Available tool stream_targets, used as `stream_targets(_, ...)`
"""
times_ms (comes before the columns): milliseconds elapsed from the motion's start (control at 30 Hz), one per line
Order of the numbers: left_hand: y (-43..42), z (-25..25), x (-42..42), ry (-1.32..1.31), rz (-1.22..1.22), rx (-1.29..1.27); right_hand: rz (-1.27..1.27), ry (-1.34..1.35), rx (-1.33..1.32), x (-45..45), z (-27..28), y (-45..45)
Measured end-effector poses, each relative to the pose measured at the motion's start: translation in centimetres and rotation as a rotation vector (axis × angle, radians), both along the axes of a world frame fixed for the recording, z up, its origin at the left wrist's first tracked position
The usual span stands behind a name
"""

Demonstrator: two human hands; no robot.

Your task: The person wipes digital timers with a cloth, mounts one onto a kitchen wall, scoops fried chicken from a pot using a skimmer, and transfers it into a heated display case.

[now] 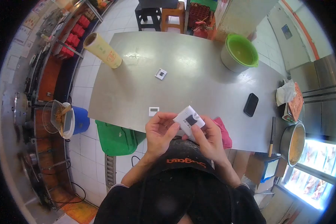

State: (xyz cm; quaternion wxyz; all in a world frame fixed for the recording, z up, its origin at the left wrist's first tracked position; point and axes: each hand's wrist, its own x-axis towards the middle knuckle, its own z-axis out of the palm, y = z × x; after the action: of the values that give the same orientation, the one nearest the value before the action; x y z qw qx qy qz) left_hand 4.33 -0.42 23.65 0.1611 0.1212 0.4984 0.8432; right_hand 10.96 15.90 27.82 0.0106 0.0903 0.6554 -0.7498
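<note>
Fingers [172, 130] of the left hand [158, 135] and right hand [212, 140] grip 1 small white box [190, 120] above the near edge of the metal table [198, 78]. A white display device [154, 111] lies just beside the left hand, a pink cloth [224, 135] beside the right. Farther out lie a dark-patched white item [161, 74] and a black phone [251, 105], near a standing yellow roll [102, 50].
</note>
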Motion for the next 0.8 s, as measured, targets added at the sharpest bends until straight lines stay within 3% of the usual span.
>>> stream_targets(33,0.1,0.2,-0.2,0.02,-0.03,-0.017,-0.038,-0.004,0.231,-0.1,-0.2,-0.1)
stream_targets(67,0.5,0.6,-0.2,0.021,-0.029,-0.016,-0.037,-0.003,0.232,-0.3,-0.1,-0.2)
stream_targets(133,2.2,3.2,-0.1,-0.372,-0.051,0.464,-0.103,0.364,0.997,-0.6,0.0,-0.4)
stream_targets(167,2.3,3.2,-0.1,-0.448,-0.105,0.405,-0.097,0.368,0.995,-0.7,-0.1,-0.6)
stream_targets(267,2.6,1.3,-0.6,-0.472,-0.09,0.363,-0.079,0.512,0.942,-1.1,0.5,-0.8)
stream_targets(333,2.8,1.8,-0.8,-0.433,-0.087,0.354,-0.005,0.067,0.437,-0.3,2.0,-0.6)
stream_targets(367,2.8,2.1,-0.8,-0.399,-0.095,0.343,0.003,0.07,0.438,-0.2,1.7,-0.5)
stream_targets(433,3.1,2.4,-0.7,-0.343,-0.098,0.301,-0.165,0.078,-0.149,-0.2,0.8,-0.3)
stream_targets(533,3.4,1.6,-0.4,-0.214,-0.125,0.249,-0.083,-0.049,0.024,-0.8,1.6,0.3)
stream_targets(633,3.9,0.8,-0.5,-0.079,-0.094,0.186,-0.005,-0.012,0.142,-1.4,0.9,-0.1)
stream_targets(700,4.3,0.3,-0.6,-0.029,-0.044,0.131,0.001,-0.062,0.132,-1.6,-0.2,0.7)
stream_targets(767,5.1,-0.5,-1.7,-0.047,0.203,0.042,-0.031,-0.111,-0.038,-1.7,-5.0,2.0)
stream_targets(800,4.9,-1.8,-2.3,-0.046,0.196,0.056,-0.067,-0.154,-0.053,-1.6,-9.4,2.9)
